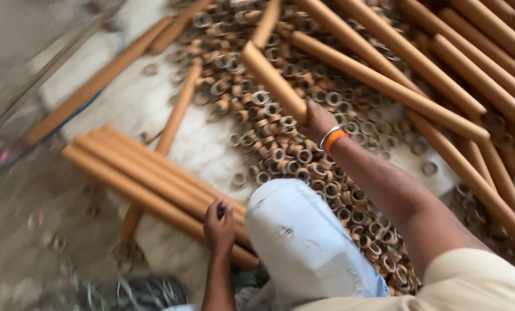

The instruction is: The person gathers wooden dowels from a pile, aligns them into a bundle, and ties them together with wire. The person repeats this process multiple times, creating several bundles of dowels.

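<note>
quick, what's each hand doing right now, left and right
Left hand: closed on the bundle of brown tubes.
Right hand: closed around the end of a single brown tube over the cut rings.

Soft, warm daylight fills the scene, with no hard shadows or glare. Brightest is the pale floor cloth (148,103) beyond the left hand (219,226), nearly washed out. Motion blur smears most of the frame — worst at the far left of that hand, where the floor melts into streaks. The right hand (318,122) and the cardboard rings (303,155) beside it stay a little clearer, though soft.
</note>
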